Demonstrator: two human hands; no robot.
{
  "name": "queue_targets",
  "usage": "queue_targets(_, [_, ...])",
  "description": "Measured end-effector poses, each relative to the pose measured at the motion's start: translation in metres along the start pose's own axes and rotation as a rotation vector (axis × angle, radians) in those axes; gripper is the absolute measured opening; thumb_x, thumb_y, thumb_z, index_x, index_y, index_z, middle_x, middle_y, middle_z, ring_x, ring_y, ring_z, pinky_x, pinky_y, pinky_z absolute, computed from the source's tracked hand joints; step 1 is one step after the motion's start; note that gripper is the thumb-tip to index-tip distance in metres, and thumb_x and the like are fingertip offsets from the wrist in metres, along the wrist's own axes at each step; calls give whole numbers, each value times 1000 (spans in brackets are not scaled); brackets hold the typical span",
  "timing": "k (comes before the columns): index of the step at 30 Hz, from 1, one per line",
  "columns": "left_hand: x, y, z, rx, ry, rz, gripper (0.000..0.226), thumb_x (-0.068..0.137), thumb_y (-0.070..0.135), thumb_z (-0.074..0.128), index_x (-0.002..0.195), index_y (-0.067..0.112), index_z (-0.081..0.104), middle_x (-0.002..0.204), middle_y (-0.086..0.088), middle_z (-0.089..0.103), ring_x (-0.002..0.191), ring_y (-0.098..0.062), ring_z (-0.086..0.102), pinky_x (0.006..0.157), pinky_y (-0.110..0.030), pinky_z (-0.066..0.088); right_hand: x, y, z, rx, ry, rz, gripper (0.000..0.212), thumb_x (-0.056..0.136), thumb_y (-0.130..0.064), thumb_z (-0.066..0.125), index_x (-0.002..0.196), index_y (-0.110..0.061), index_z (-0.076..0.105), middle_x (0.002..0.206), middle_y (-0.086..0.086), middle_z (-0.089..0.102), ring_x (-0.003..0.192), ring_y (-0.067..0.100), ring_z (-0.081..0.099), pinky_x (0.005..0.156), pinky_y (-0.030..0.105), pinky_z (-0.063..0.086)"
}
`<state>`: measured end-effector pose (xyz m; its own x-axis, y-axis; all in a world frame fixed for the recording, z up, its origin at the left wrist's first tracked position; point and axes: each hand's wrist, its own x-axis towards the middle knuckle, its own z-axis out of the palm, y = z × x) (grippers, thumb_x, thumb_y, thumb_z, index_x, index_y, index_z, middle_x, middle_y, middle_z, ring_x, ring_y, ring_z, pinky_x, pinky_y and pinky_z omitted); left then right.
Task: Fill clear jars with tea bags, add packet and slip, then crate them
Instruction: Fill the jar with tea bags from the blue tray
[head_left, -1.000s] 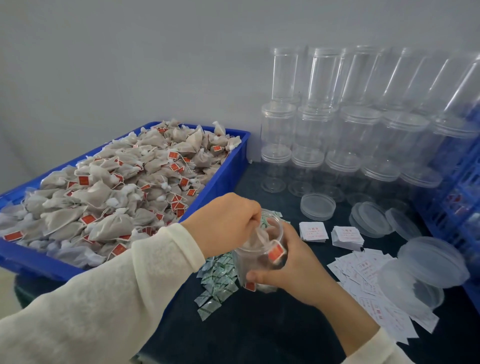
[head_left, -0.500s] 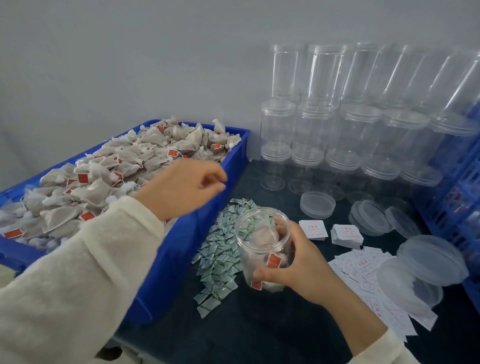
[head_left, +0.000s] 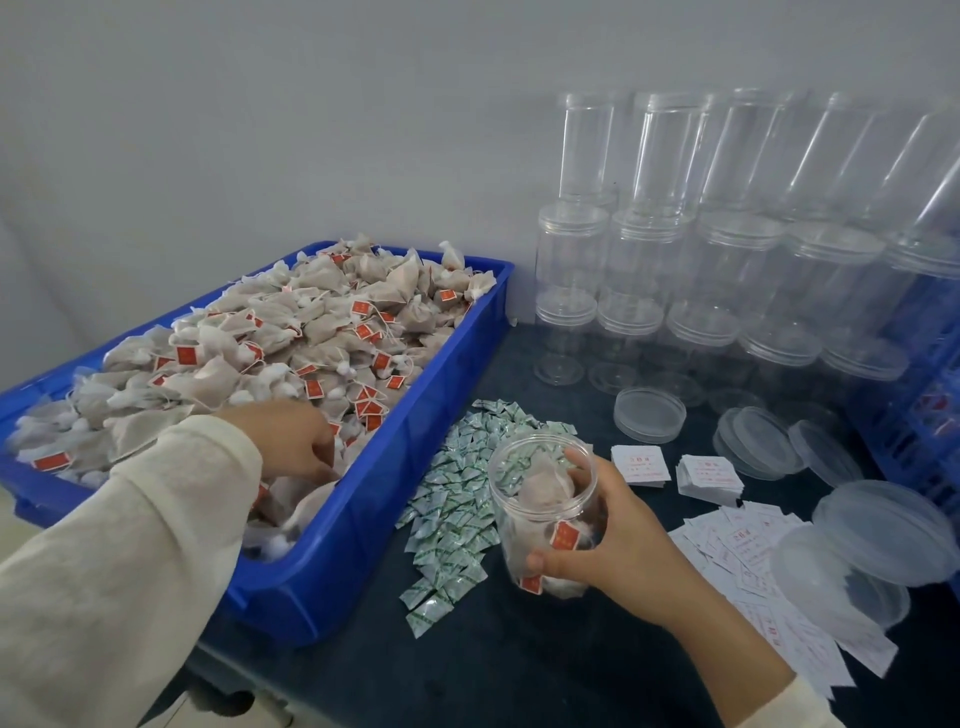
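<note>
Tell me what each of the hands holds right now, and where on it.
The right hand grips the open jar around its side wall. The left hand reaches into the tea bags in the blue bin; whether it holds one cannot be told.

Hands: jar (head_left: 545, 514) gripped; tea bags (head_left: 291, 332) apparently touched.
</note>
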<state>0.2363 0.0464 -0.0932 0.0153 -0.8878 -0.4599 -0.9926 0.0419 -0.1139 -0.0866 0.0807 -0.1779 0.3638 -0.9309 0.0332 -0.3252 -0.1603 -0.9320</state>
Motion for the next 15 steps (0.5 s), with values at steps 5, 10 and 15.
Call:
queue_targets(5, [-6, 3, -12, 55, -151, -15, 31, 92, 43, 56, 110, 21, 68, 98, 7, 65, 74, 2, 53, 58, -7, 39, -2, 2, -4, -37, 16, 2, 92, 39, -52, 90, 104, -80, 31, 111, -51, 46, 105, -24, 48, 75, 5, 42])
queue_targets(10, [-5, 9, -12, 195, -182, -82, 32, 89, 34, 63, 116, 17, 65, 105, 3, 65, 88, -11, 57, 71, -17, 44, -2, 2, -4, -34, 24, 2, 91, 37, -52, 91, 101, -81, 33, 112, -51, 46, 105, -23, 48, 74, 2, 44])
queue_targets(15, [-6, 4, -14, 130, -80, -38, 26, 90, 34, 63, 108, 17, 70, 109, -2, 67, 96, -15, 60, 76, -18, 45, 1, 0, -2, -17, 6, -5, 90, 40, -48, 91, 101, -81, 33, 110, -53, 45, 103, -26, 47, 72, -5, 39])
